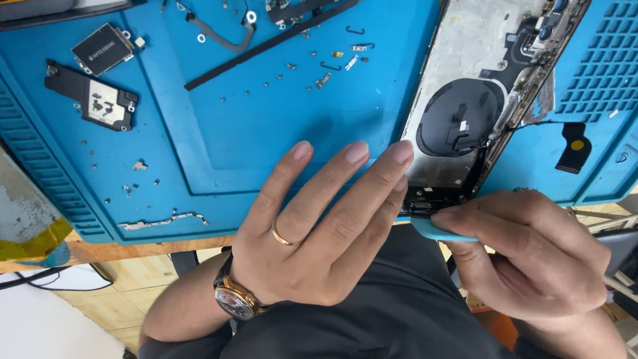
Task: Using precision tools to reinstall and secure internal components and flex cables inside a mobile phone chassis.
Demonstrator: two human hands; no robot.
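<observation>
Right hand (pixel 531 256) fingers (pixel 458 216) pinched tight on a light blue pry tool (pixel 435 231), tip pressed at the bottom edge of an opened phone shell (pixel 465 100). Left hand (pixel 319 226) fingers (pixel 355 156) spread flat and wide, holding nothing, laid on the blue mat (pixel 252 133) with the fingertips against the left lower side of the shell. Gold ring (pixel 282 236) on the left hand, gold wristwatch (pixel 232 299) with dark dial on the left wrist.

Phone shell lying tilted on the mat at upper right, inside facing up: round black coil (pixel 458 116) in the middle, bare silvery plate above it, camera parts (pixel 548 30) at the top corner. Small black flex piece with a yellow dot (pixel 575 146) just right of the shell, on the mat.

Well apart to the left: black rectangular part (pixel 103 48) near the top left corner, larger black module with a metal patch (pixel 93 100) just below it. Long thin black strip (pixel 266 46) lying slanted across the upper middle, curved grey bracket (pixel 219 36) just above it. Tiny screws and clips (pixel 332 63) scattered near the top centre, more screws (pixel 129 189) lower left, thin metal bracket (pixel 163 221) near the mat's front edge.

Mat resting on a wooden surface (pixel 100 251). Dark clothing (pixel 385 312) below the hands. Black cable (pixel 33 276) on the tiled floor at lower left.
</observation>
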